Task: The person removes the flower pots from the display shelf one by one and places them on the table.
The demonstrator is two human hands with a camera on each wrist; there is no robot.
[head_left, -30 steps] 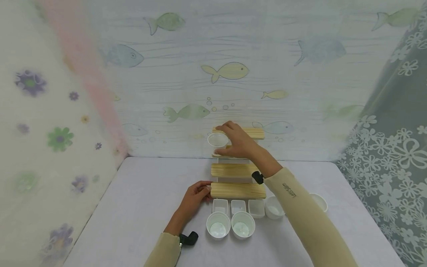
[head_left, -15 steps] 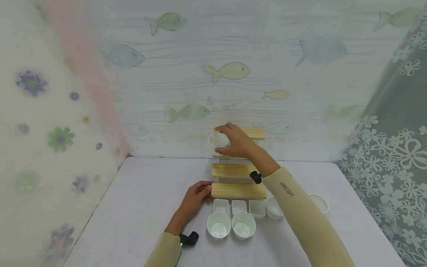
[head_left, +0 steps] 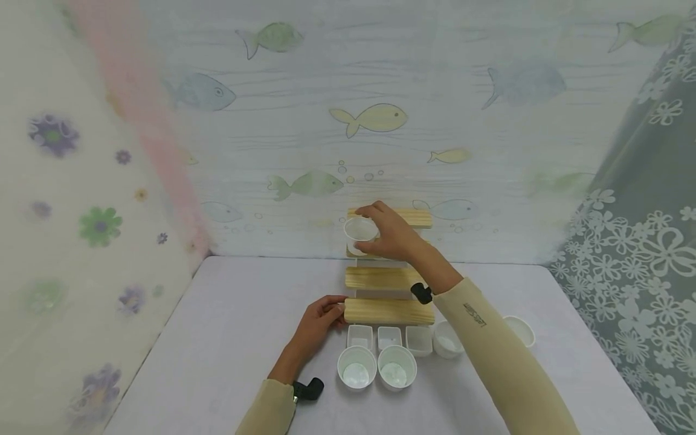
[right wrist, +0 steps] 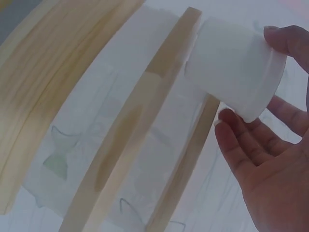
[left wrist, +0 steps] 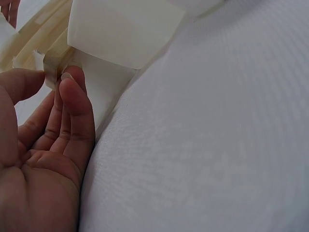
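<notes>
My right hand (head_left: pixel 388 232) grips a white round cup (head_left: pixel 360 229) by its rim, thumb on one side and fingers on the other. The cup stands upright at the left end of the third plank up on a tiered wooden rack (head_left: pixel 388 312). In the right wrist view, the base of the cup (right wrist: pixel 231 63) is right at the edge of a plank (right wrist: pixel 140 111). My left hand (head_left: pixel 318 323) pinches the left end of the lowest plank. Thumb and fingertips meet that plank end (left wrist: pixel 55 63) in the left wrist view.
Before the rack stand several white square cups (head_left: pixel 418 341) in a row, with two round cups (head_left: pixel 356 367) in front. Another round cup (head_left: pixel 447 339) is at the right, and a white round container (head_left: pixel 519 331) lies beyond the right forearm. A fish-patterned wall (head_left: pixel 304 133) rises behind.
The right hand has shifted slightly right and down with the cup, which now sits further in over the plank. The left hand stays at the lowest plank's end.
</notes>
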